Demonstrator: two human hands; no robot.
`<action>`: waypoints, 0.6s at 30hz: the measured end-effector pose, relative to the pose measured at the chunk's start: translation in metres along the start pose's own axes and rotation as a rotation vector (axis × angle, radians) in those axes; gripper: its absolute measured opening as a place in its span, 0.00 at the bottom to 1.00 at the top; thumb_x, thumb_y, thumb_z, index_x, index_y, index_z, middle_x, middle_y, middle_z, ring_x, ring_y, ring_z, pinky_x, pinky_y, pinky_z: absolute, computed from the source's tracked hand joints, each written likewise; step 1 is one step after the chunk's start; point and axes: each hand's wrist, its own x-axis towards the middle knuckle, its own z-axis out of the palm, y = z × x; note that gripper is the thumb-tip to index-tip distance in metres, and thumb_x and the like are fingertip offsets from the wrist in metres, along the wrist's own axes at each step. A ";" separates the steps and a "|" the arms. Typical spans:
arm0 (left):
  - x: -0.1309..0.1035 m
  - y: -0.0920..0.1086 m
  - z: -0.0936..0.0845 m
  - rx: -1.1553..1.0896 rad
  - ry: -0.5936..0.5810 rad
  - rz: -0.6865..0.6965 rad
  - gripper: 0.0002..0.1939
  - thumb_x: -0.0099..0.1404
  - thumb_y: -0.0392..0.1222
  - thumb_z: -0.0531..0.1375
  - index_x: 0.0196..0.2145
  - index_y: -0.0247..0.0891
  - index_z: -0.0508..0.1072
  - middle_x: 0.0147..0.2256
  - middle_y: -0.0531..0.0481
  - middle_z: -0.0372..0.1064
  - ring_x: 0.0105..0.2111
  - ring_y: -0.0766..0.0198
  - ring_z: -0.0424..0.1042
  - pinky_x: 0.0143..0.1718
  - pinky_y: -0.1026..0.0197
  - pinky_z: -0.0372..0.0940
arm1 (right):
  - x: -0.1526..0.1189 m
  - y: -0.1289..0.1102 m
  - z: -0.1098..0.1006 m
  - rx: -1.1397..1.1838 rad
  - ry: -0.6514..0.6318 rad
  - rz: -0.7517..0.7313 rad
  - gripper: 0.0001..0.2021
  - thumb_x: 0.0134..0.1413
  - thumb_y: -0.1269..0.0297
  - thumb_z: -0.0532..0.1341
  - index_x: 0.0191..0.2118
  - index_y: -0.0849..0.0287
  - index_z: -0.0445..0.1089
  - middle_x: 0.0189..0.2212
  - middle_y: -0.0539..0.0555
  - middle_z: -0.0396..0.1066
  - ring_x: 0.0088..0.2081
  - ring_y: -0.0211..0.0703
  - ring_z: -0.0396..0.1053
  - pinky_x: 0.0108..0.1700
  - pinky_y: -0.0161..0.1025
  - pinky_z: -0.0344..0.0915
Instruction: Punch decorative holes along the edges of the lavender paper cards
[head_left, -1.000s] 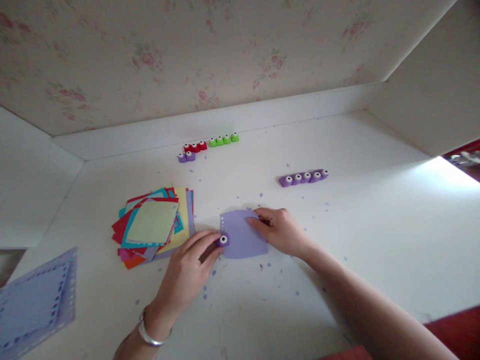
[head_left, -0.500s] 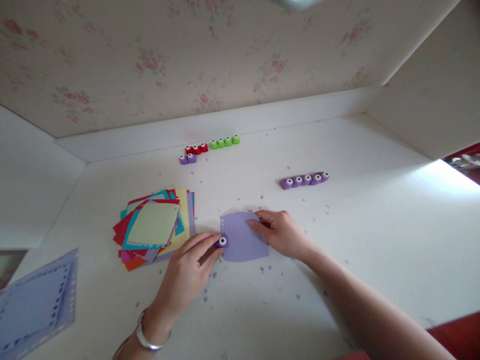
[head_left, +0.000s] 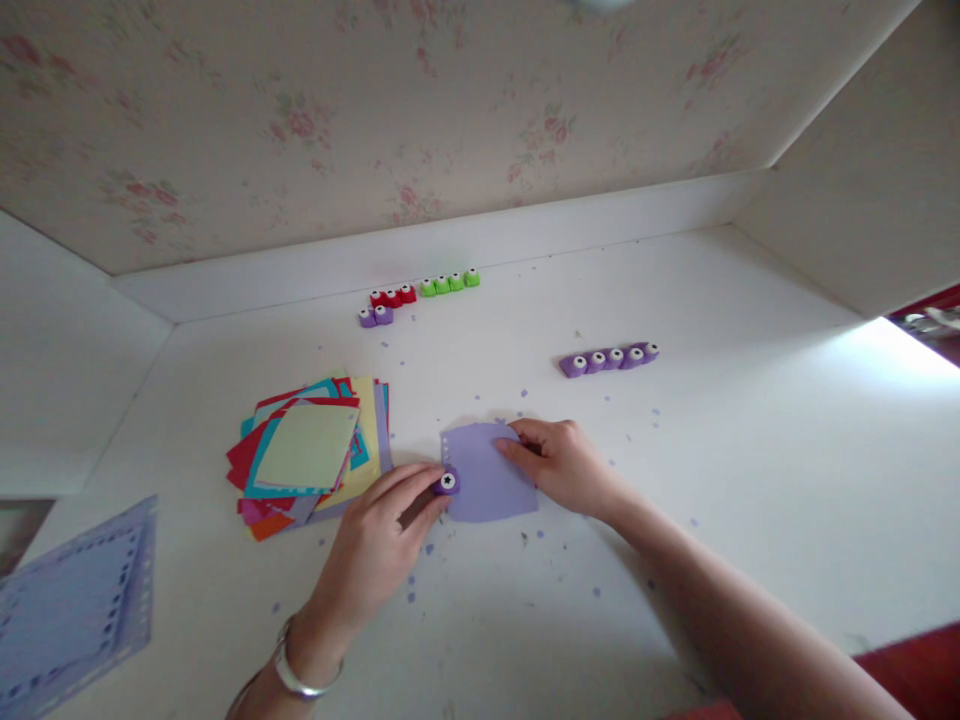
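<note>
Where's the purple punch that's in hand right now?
In the head view, the purple punch is in the left hand, at the left edge of the purple sheet, with the coloured paper stack farther left.

Left fingers (head_left: 405, 478) pinched, right fingers (head_left: 535, 432) bent, arms (head_left: 712, 590) converging

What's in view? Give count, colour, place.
sheet: 1, purple, centre
held punch: 1, purple, sheet's left edge
punch row: 5, purple, right
red punches: 3, red, back
green punches: 4, green, back
punch pair: 2, purple, by red punches
paper stack: 1, multicoloured, left
punched sheets: unclear, lilac, far left
scraps: many, purple, scattered
table: 1, white, below
wall: 1, beige floral, back
red thing: unclear, red, lower right
bracelet: 1, silver, left wrist
left hand: 1, holding punch
right hand: 1, on sheet
</note>
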 end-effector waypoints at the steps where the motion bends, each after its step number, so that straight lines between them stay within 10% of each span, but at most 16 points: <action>1: 0.000 0.001 -0.001 0.005 -0.004 -0.011 0.13 0.65 0.40 0.61 0.48 0.42 0.72 0.45 0.49 0.72 0.45 0.61 0.71 0.50 0.58 0.67 | 0.000 0.000 0.000 0.004 0.000 -0.003 0.16 0.61 0.58 0.53 0.24 0.58 0.59 0.17 0.45 0.57 0.20 0.32 0.55 0.23 0.33 0.47; 11: 0.011 0.020 -0.005 -0.192 -0.015 -0.271 0.11 0.66 0.46 0.57 0.43 0.43 0.76 0.44 0.48 0.71 0.32 0.66 0.73 0.29 0.67 0.70 | 0.000 -0.001 -0.001 0.028 0.009 -0.016 0.15 0.61 0.60 0.54 0.24 0.58 0.59 0.17 0.45 0.57 0.20 0.31 0.55 0.23 0.33 0.48; 18: 0.012 0.016 0.003 -0.275 -0.042 -0.304 0.11 0.65 0.46 0.58 0.41 0.41 0.77 0.41 0.48 0.73 0.33 0.64 0.74 0.31 0.65 0.72 | 0.000 -0.002 -0.001 0.024 -0.007 -0.006 0.15 0.61 0.59 0.53 0.24 0.58 0.61 0.17 0.45 0.56 0.20 0.32 0.55 0.22 0.33 0.47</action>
